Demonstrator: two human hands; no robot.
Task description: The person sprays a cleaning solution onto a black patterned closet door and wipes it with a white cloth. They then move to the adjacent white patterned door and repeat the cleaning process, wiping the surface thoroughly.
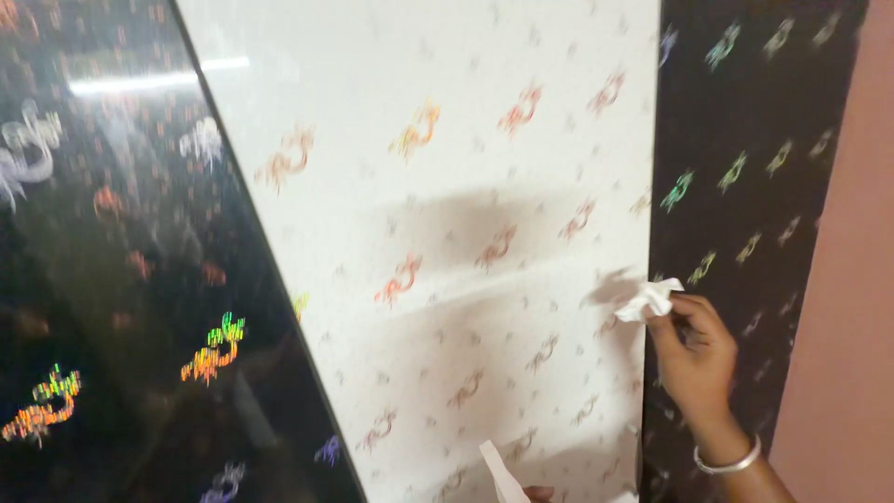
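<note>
Right hand [694,349] pinches a crumpled white tissue [647,298] against the white panel's [447,233] three o'clock edge; left hand [537,493], barely visible at six o'clock, grip unclear; wiping appears underway.

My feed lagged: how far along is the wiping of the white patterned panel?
Done: cannot tell; no streaks show. In hand: the right hand presses a crumpled white tissue at the white patterned panel's right edge. Left: the black panels, if included.
</note>
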